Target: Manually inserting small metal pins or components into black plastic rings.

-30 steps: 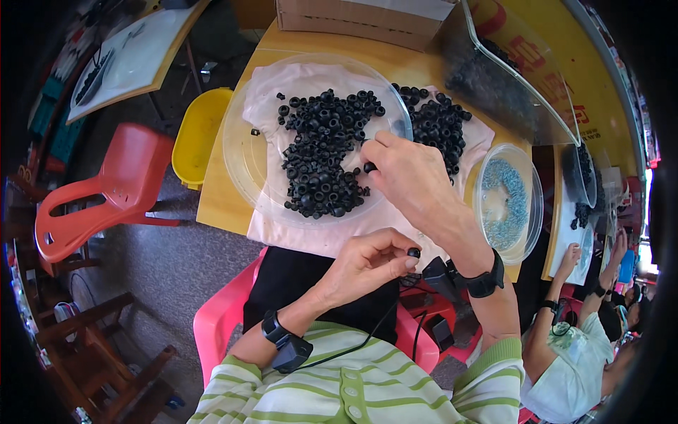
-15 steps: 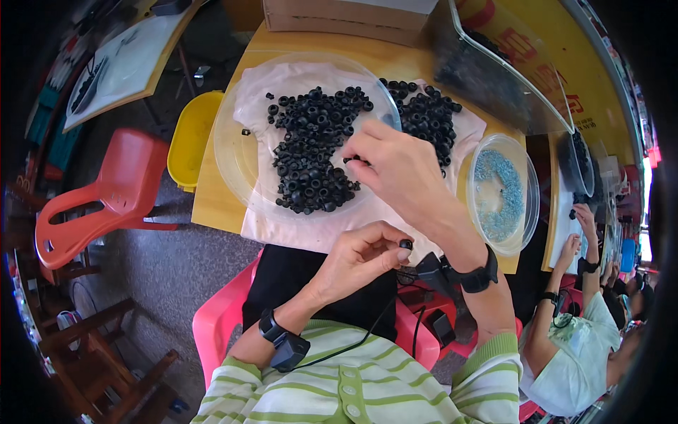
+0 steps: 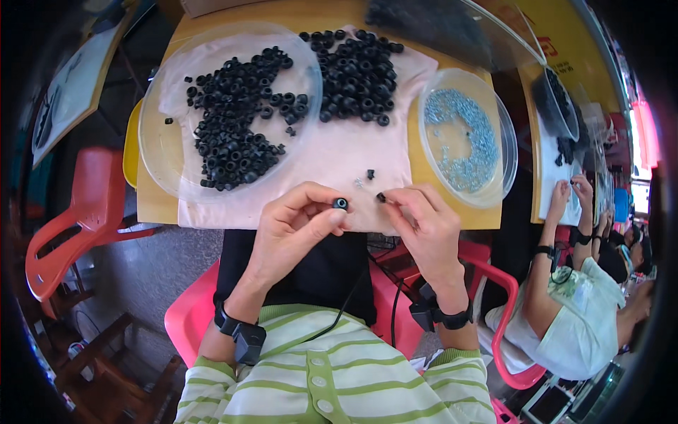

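My left hand (image 3: 289, 230) pinches a small round black cap (image 3: 340, 203) between thumb and fingertips; its open end, with a pale ring inside, faces up. Close beside it, my right hand (image 3: 431, 230) is closed on a smaller black piece (image 3: 381, 197), apart from the cap. On the pale pink cloth (image 3: 346, 152) just beyond the fingers lie another small black piece (image 3: 371, 174) and a few tiny clear bits (image 3: 359, 183). Small black parts (image 3: 236, 116) heap in a round clear tray (image 3: 161, 169) at left. Larger black caps (image 3: 359, 74) are piled right of it.
An oval clear tub (image 3: 506, 141) with tiny pale blue pieces (image 3: 480, 134) stands on the wooden table (image 3: 159, 205) at right. A clear bin (image 3: 431, 32) of black parts stands behind. A co-worker (image 3: 565, 318) handles parts at the right. A red chair (image 3: 88, 205) is left.
My right hand has come back from the black heap to beside my left hand. The cap in my left hand now shows its pale-ringed opening. The view has shifted, moving the table contents left and up.
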Demonstrator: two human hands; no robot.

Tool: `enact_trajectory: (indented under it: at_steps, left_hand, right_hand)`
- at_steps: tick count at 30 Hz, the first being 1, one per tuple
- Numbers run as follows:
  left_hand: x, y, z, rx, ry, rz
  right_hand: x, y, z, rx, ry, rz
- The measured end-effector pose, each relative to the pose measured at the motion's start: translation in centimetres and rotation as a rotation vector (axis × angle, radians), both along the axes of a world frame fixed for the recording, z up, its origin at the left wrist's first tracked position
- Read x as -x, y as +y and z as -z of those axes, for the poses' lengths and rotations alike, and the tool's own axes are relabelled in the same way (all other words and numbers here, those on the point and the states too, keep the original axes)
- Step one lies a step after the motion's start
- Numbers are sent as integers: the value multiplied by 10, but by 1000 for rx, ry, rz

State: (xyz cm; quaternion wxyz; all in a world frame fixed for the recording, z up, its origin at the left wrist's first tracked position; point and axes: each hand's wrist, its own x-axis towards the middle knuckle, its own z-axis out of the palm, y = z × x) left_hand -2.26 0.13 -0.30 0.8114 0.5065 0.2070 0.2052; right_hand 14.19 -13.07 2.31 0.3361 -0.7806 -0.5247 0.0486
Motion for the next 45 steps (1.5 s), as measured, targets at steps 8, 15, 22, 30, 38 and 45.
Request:
enact_trajectory:
  at_steps: [8,15,22,30,38,45]
  left_hand:
    - [-1,-4,-2,-17,20,-11]
    - [0,-4,-3,16,12,0]
    - [0,-9,-12,40,11,-37]
    - [0,-10,-15,174,-116,78]
    - [-5,-16,-34,29,-76,132]
    - [-6,-18,-37,38,-98,146]
  right_hand:
    - [-3,-4,-6,-60,49,14]
    - [5,4,-5,3,-26,-78]
    - [11,4,-16,183,-226,-106]
    - [10,0,-45,-5,722,32]
    - [7,-1,-49,-240,1041,-177]
    - [10,-2,-52,-216,1015,-181]
